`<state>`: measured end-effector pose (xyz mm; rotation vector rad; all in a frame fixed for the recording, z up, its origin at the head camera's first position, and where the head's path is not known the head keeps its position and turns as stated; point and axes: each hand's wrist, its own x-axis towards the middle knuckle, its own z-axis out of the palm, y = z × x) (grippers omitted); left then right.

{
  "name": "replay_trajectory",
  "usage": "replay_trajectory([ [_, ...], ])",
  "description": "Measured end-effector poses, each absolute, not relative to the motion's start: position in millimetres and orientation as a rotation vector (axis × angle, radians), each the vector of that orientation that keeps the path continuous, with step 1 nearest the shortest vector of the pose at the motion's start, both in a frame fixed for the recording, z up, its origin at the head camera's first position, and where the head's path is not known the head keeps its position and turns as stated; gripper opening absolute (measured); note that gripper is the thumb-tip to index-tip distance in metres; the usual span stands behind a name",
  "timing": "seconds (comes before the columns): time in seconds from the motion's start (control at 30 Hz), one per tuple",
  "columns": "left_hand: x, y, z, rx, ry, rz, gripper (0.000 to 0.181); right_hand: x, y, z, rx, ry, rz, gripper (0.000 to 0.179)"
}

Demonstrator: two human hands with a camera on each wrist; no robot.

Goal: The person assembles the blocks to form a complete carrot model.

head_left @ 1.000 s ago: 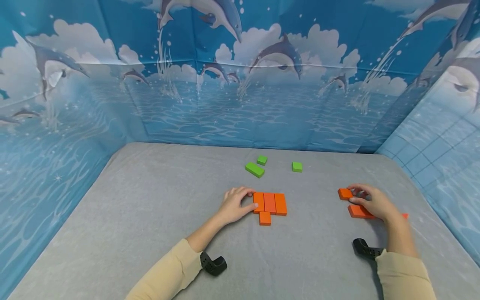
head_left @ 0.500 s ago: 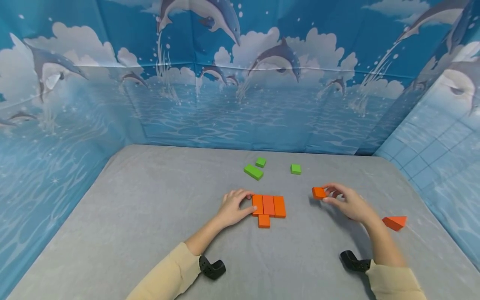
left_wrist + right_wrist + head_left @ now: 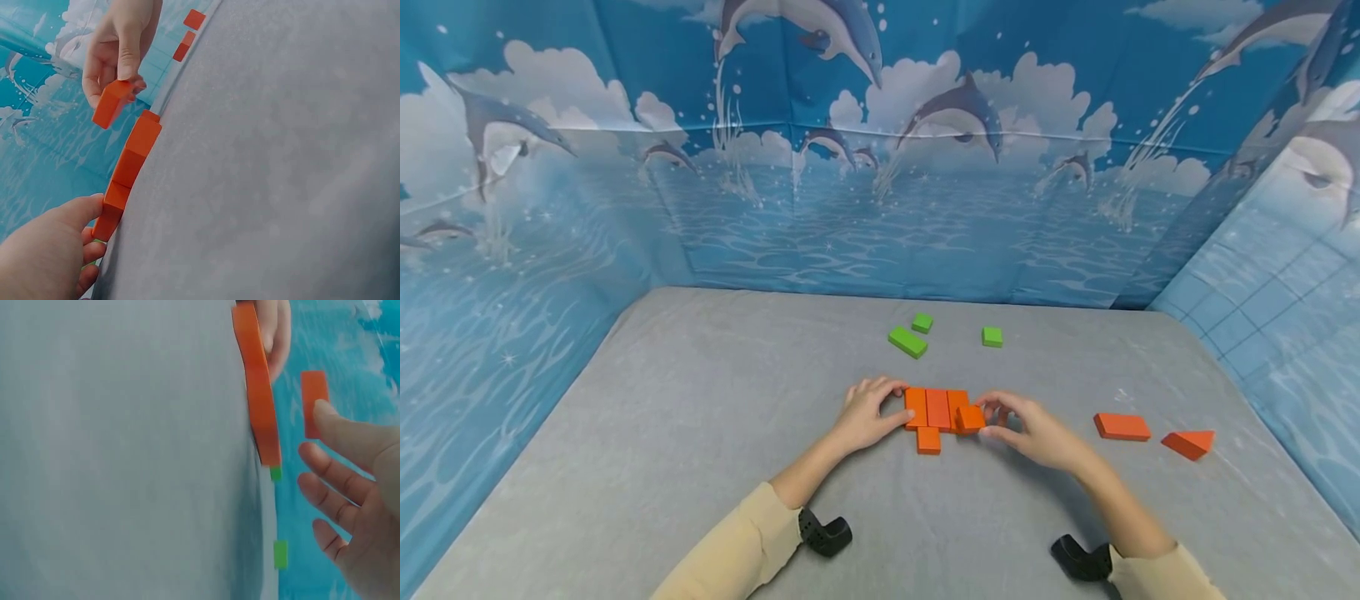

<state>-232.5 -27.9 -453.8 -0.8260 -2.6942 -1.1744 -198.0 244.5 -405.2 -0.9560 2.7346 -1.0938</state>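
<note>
A small orange square block (image 3: 972,419) is pinched between the thumb and fingertips of the right hand (image 3: 1033,432); the remaining fingers are spread apart in the right wrist view. The block is held above the gray cloth surface (image 3: 1000,517), in the head view partly in front of the right-hand orange block (image 3: 956,402) of a row of three; a gap beneath it is shown by both wrist views. The row is completed by the middle orange block (image 3: 937,410) and the left-hand orange block (image 3: 915,407), which is gripped between the thumb and forefinger of the left hand (image 3: 867,414). A lower orange square (image 3: 928,441) is set against the row's near side. To the right, an orange rectangular block (image 3: 1122,427) and an orange triangular block (image 3: 1188,444) are placed near each other. Behind the row, a green rectangular block (image 3: 907,342) and two green square blocks (image 3: 992,337) are seen.
</note>
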Motion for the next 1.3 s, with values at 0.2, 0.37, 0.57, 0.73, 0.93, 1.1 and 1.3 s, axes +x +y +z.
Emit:
replay_trajectory([
  [0.2, -233, -28, -455, -0.827, -2.699, -1.165, 0.038, -191, 233, -411, -1.077, 2.763, -1.022, 0.031],
  [0.37, -233, -29, -454, -0.839, -2.701, -1.159, 0.039, -190, 230, -417, -1.105, 2.772, -1.022, 0.027],
  [0.57, -234, -28, -454, -0.838, -2.710, -1.137, 0.039, -186, 226, -419, -1.078, 2.839, -0.934, 0.028],
  [0.73, -234, -28, -454, -0.836, -2.713, -1.149, 0.040, -184, 222, -419, -1.024, 2.924, -0.801, 0.028],
  [0.93, -235, -29, -456, -0.829, -2.709, -1.153, 0.039, -183, 219, -420, -0.993, 2.961, -0.727, 0.030],
  [1.1, -235, -29, -456, -0.821, -2.714, -1.148, 0.037, -183, 217, -420, -0.998, 2.992, -0.688, 0.030],
  [1.3, -235, -27, -457, -0.819, -2.722, -1.156, 0.038, -182, 216, -422, -1.006, 3.018, -0.674, 0.031],
])
